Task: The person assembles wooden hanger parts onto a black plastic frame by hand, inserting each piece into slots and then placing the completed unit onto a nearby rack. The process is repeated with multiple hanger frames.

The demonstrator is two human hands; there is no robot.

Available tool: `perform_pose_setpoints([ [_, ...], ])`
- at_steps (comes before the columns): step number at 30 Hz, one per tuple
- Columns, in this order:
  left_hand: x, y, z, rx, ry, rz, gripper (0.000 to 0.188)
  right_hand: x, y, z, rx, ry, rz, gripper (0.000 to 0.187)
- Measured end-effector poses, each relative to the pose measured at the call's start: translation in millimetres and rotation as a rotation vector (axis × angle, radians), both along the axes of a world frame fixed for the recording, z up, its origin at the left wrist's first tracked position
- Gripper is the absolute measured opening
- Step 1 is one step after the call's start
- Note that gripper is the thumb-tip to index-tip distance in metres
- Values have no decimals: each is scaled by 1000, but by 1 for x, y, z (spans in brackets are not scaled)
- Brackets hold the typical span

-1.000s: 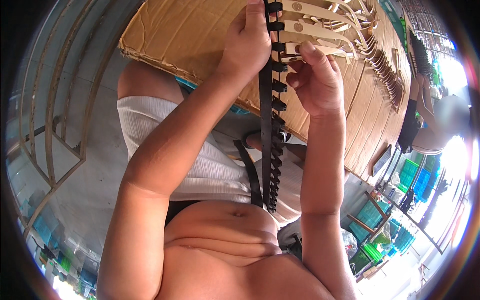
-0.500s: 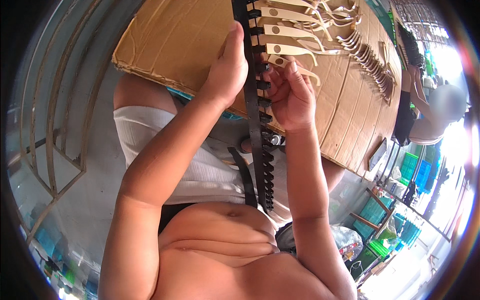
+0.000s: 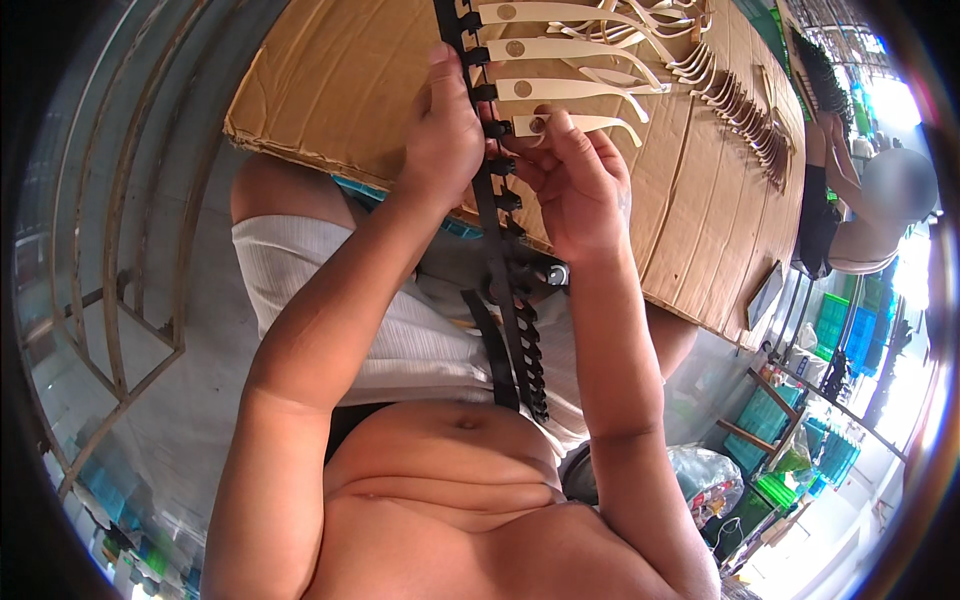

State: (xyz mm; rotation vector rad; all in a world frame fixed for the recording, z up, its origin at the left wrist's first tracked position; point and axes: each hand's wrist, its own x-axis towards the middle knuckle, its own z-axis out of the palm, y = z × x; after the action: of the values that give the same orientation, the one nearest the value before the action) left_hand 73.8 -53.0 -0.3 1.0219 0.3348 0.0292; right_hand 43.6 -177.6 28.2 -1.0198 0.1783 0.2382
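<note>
A long black strip with a row of small clips [image 3: 487,212] runs from the top edge of the view down over my lap. My left hand [image 3: 443,145] is wrapped round its upper part, thumb up along the strip. My right hand [image 3: 585,190] pinches a cream eyeglass temple [image 3: 602,124] near its flat end, which meets a clip on the strip. Above it, several more cream temples [image 3: 560,90] sit in clips, curved tips pointing right. The clips below my right hand hold no temples. My fingers partly hide the pinched end.
Cardboard [image 3: 340,90] covers the work surface in front of me. Loose temples [image 3: 660,18] lie at its far side, and a row of them [image 3: 740,120] curves to the right. Another person [image 3: 860,210] is at the far right, near green and blue crates [image 3: 830,325].
The strip and both hands have shifted slightly left. The temple in my right hand has gone from slanting below the others to lying nearly in line with them at a clip.
</note>
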Motion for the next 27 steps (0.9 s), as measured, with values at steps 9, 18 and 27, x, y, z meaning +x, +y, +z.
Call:
perform_pose_setpoints([
  [9,1,2,0,7,29,-11,55,2,-1,5,-86,-10,29,20],
  [18,1,2,1,8,22,-13,55,3,-1,3,-128,-1,40,23],
  [27,0,3,3,78,28,-26,59,1,5,6,-140,10,12,23],
])
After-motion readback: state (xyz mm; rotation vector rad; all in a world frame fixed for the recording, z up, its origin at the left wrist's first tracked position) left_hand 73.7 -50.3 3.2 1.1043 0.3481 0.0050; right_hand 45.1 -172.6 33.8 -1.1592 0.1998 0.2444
